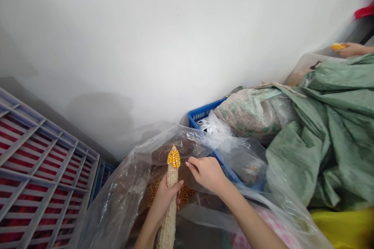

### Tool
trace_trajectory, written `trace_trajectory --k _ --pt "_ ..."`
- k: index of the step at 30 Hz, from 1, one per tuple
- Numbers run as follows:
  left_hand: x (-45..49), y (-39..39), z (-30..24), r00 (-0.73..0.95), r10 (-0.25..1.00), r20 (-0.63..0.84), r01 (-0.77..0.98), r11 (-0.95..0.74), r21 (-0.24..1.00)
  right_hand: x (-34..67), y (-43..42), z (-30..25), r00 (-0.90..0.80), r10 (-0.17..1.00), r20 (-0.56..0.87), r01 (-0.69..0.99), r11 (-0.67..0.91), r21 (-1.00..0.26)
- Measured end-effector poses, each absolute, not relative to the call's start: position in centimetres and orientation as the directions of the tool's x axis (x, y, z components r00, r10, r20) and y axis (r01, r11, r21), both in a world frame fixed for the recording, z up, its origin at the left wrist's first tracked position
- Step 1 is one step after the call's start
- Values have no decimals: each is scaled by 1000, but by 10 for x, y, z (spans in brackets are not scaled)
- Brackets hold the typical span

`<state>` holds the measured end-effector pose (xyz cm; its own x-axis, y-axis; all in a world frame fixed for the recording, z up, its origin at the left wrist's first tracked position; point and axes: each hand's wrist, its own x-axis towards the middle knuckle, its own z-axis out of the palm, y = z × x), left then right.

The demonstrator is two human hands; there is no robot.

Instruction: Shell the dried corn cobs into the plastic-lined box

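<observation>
My left hand (166,194) is wrapped round a corn cob (168,225), which points up and away from me. Most of the cob is bare and pale; yellow kernels cover only its far tip. Just right of that tip is my right hand (206,173), apart from the cob, its fingers curled in with thumb and index finger near each other. Whether a kernel sits between them I cannot make out. Beneath both hands a large clear plastic bag (125,186) gapes wide, with loose corn kernels (187,194) inside.
Left stands a pale slatted plastic crate (43,186) with red contents. A blue basket (207,109) holds a stuffed patterned sack (251,113). Green tarp-like cloth (315,132) lies at right, above yellow material (344,225). Another person's hand (352,49) holds something yellow at far right. Behind rises a white wall (163,39).
</observation>
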<state>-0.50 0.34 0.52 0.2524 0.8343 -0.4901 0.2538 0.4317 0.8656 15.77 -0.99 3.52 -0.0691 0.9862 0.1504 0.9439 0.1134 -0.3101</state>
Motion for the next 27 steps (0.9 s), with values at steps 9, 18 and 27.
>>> trace_trajectory --k 9,18,27 --pt "-4 3 11 248 830 -500 201 460 865 157 -10 35 -41 987 152 921 97 -377" --pt "-5 7 4 198 895 -400 325 325 888 154 -9 35 -13 1000 14 815 19 -579" --pt "-15 3 -13 162 954 -252 680 77 729 167 1 18 -188 957 -219 514 -94 -852"
